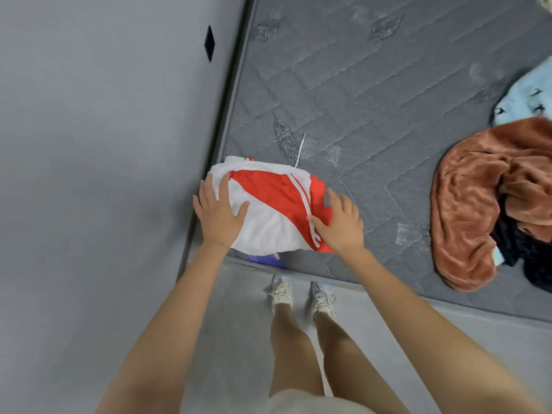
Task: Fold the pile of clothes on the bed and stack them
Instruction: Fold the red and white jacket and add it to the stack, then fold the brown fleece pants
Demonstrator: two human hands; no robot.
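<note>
Stacking is going on, as I am reading it: the left hand (219, 216) and right hand (340, 222) are lying flat, fingers straight, gripping nothing, pressing the folded jersey (268, 204) at its 8 and 4 o'clock edges. The jersey is sitting at the bed's (373, 85) 8 o'clock corner by the wall (104, 144), on top of a purple piece (265, 259) peeking out at 6. The pile (513, 243) is waiting well apart at 3 o'clock. Next I am expecting both hands to be lifting off and reaching right for the fleece (466, 219), which is looking bulky and limp.
</note>
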